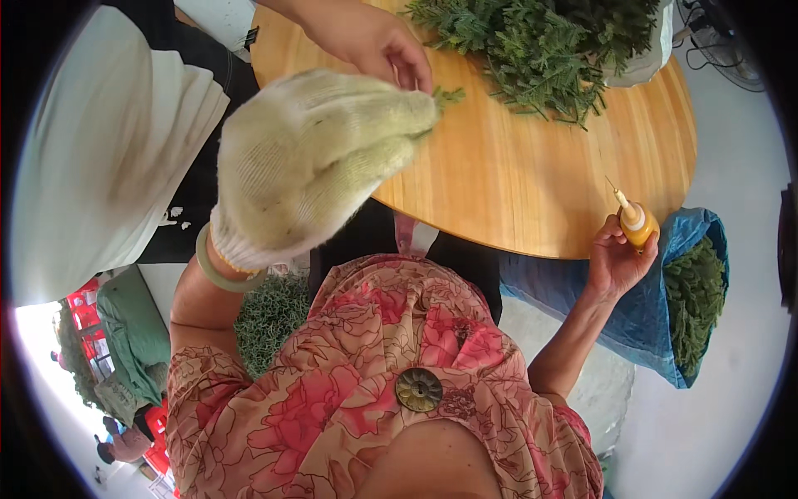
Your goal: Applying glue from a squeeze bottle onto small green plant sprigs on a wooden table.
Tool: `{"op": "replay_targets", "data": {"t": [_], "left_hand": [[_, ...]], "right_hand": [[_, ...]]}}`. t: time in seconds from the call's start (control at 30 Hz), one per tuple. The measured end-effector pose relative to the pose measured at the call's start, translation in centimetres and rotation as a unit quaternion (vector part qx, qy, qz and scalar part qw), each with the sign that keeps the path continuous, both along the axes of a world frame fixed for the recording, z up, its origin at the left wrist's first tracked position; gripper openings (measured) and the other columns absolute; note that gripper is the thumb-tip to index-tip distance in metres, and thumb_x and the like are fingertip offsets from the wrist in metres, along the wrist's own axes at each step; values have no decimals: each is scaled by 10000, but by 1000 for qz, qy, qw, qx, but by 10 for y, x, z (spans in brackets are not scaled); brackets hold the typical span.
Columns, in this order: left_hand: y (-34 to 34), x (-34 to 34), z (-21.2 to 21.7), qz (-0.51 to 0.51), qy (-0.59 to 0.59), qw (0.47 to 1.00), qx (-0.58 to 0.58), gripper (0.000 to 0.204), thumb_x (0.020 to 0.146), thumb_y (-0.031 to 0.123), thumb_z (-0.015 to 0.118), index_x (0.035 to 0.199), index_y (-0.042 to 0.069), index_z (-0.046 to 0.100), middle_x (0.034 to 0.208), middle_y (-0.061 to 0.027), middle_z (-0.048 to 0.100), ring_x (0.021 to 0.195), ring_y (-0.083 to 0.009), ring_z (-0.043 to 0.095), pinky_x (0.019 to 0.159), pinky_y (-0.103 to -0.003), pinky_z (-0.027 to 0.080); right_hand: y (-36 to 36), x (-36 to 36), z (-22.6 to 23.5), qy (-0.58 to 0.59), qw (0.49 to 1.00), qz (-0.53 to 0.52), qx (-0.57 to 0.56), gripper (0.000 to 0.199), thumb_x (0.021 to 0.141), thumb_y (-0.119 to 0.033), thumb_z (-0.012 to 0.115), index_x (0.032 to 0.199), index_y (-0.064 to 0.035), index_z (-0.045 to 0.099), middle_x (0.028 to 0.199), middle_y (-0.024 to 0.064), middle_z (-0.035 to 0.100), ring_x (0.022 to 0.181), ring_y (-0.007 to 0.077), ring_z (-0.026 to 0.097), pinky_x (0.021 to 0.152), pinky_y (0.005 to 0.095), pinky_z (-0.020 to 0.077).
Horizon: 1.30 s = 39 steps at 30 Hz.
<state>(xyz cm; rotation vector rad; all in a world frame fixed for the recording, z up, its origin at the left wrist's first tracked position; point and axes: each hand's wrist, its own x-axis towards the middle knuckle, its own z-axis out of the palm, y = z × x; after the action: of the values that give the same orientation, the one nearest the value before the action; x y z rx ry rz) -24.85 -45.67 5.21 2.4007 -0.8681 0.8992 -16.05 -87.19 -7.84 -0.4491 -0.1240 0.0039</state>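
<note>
Head view shows left hand [320, 158], fingers together, and right hand [615, 264], fingers clamped round a bottle [640, 224] hard squeezing could spill.

Glove [307, 158] is off-white going yellowish-green in patches, bottle [642, 228]'s an orangey yellow with a cream nozzle [623, 201]. Table [532, 191]'s honey-coloured wood with paler stripes, branches [540, 58] deep green, bag [636, 328] blue. Shirt [316, 407]'s super busy: pink flowers on tan, dark outlines, bronzy-brown button [419, 389]. Bracelet [213, 273]'s pale green.

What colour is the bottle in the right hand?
The bottle is yellow-orange, clearest in the head view.
</note>
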Motion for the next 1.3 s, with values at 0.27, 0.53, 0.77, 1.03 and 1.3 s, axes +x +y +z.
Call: {"op": "replay_targets", "data": {"t": [0.27,0.53,0.77,1.03,1.3], "left_hand": [[33,52,-31,-4,103,993,53,210,887,63,581,1040,13,716,1115,-140,691,1016,-298,647,877,-336,512],[9,110,-60,-117,-6,972,204,262,780,40,647,1000,151,736,1068,-45,694,1014,-224,643,854,-328,522],[8,95,-65,-139,104,984,26,169,870,69,629,1011,92,718,997,-31,703,940,-199,662,795,-309,520],[-2,35,-92,-79,281,944,-156,405,887,-53,564,1290,-50,520,1302,-139,606,1197,-241,608,1043,-329,482],[-58,16,-103,-81,22,990,115,541,813,224,698,1324,102,569,1372,-148,545,1251,-312,538,1064,-456,432]], "right_hand": [[-1,2,5,11,1000,17,16,535,834,-216,748,1242,31,506,1166,204,596,768,195,549,737,302,536],[15,0,10,13,999,31,29,504,838,-210,745,1216,30,515,1160,202,596,758,192,530,711,293,516],[11,-7,6,26,999,19,21,510,840,-208,742,1225,38,514,1176,215,596,756,198,540,729,297,531],[3,-10,8,17,1000,-15,11,498,844,-222,741,1221,37,543,1173,192,604,782,179,516,684,254,469],[-1,-3,4,14,1000,-20,8,533,839,-231,738,1240,31,503,1176,212,594,727,181,525,730,304,548]]}}
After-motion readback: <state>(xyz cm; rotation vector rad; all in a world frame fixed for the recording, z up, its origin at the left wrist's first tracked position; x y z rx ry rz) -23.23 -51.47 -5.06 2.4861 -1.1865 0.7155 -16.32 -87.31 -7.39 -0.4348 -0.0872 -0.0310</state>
